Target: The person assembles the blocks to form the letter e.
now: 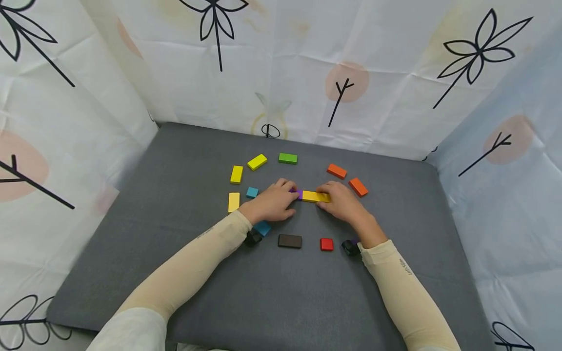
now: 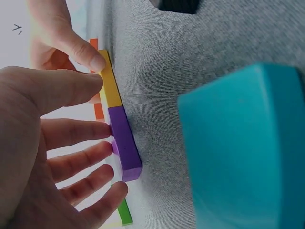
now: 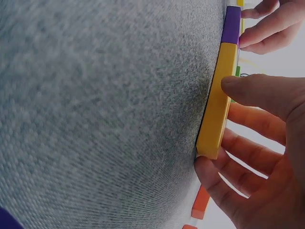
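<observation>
We pinch the long yellow block [image 1: 311,196] with our right hand [image 1: 345,204]; our left hand [image 1: 270,201], fingers loosely extended, touches the purple block [image 2: 125,143] abutting its end on the grey counter [image 1: 285,297].

At least 13 blocks [image 1: 290,241], 2 hands [image 1: 273,201] and 2 black wrist cameras [image 1: 253,238] show.

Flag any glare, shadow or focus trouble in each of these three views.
Head: soft, even light, no harsh glare on the table. Left wrist: washed out to near-white behind the left hand; soft shadow on the table beside the purple block. Right wrist: washed out behind the right hand too, golden block readable.
</observation>
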`<state>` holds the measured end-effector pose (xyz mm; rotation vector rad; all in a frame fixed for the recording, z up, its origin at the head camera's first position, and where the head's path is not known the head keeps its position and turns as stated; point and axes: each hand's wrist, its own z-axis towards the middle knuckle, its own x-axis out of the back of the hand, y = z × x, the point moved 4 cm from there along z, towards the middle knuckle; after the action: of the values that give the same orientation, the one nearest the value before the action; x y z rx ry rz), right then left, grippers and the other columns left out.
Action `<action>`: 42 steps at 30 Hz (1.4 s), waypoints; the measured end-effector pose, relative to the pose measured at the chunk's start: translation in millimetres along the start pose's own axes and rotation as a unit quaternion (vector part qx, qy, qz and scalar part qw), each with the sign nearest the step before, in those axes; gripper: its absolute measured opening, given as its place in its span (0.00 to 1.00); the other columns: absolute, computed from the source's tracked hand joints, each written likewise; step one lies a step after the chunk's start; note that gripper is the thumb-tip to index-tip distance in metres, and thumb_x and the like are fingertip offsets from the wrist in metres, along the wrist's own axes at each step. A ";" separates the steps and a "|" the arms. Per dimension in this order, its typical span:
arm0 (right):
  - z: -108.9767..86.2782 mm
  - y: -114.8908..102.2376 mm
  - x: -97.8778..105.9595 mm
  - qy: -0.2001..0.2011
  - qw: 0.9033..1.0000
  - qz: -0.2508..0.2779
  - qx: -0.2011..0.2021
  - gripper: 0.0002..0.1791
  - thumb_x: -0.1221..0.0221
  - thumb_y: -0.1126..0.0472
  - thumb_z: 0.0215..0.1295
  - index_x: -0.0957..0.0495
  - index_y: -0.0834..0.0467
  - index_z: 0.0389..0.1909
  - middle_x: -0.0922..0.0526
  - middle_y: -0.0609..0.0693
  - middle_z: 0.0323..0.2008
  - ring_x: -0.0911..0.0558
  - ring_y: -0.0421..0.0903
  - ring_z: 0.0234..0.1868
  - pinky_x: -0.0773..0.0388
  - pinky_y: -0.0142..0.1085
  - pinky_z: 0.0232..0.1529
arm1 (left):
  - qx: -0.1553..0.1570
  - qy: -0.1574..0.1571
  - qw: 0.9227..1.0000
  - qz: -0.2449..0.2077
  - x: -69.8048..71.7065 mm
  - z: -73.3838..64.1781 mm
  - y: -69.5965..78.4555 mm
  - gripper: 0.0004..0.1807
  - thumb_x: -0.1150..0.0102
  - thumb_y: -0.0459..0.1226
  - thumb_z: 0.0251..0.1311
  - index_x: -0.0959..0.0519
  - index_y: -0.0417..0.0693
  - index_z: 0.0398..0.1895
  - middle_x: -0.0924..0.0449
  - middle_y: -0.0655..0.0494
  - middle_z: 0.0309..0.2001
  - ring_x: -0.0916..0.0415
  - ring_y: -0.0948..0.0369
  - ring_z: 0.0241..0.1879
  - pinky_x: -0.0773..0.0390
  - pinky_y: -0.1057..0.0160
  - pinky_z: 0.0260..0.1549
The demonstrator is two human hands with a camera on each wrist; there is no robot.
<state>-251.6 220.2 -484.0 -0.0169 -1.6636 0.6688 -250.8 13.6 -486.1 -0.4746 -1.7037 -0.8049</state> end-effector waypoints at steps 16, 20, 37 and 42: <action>-9.0 -27.7 5.2 0.021 0.998 -0.049 0.016 0.28 0.30 0.59 0.74 0.20 0.61 0.71 0.19 0.61 0.64 0.22 0.60 0.64 0.24 0.57 0.65 | 0.015 0.103 0.993 -0.061 28.2 -26.8 -25.5 0.36 0.32 0.42 0.75 0.31 0.41 0.81 0.30 0.42 0.69 0.35 0.47 0.67 0.27 0.51 0.66; -11.5 -35.6 3.5 0.020 0.998 -0.053 0.027 0.28 0.31 0.59 0.75 0.20 0.61 0.73 0.19 0.60 0.64 0.23 0.59 0.63 0.24 0.56 0.64 | 0.028 0.115 0.990 -0.074 38.4 -39.3 -44.8 0.36 0.30 0.39 0.73 0.30 0.39 0.80 0.31 0.41 0.69 0.35 0.46 0.68 0.27 0.49 0.66; -9.6 -46.7 -9.9 0.011 0.995 -0.071 0.063 0.25 0.31 0.59 0.76 0.19 0.58 0.72 0.18 0.57 0.61 0.22 0.56 0.58 0.20 0.51 0.57 | 0.074 0.053 0.989 -0.121 25.5 -65.3 -92.1 0.34 0.29 0.28 0.67 0.27 0.38 0.77 0.31 0.38 0.73 0.34 0.42 0.72 0.28 0.43 0.68; -8.8 -45.5 -12.3 0.012 0.995 -0.075 0.063 0.26 0.32 0.59 0.76 0.19 0.57 0.72 0.18 0.57 0.60 0.22 0.55 0.57 0.20 0.50 0.56 | 0.079 0.042 0.988 -0.123 19.7 -63.7 -95.2 0.31 0.30 0.27 0.68 0.24 0.38 0.74 0.29 0.40 0.72 0.32 0.44 0.69 0.27 0.45 0.68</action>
<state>-224.9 181.4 -475.0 0.1890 -1.5802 0.6547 -277.6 -99.5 -484.5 -0.1209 -1.7525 -0.8459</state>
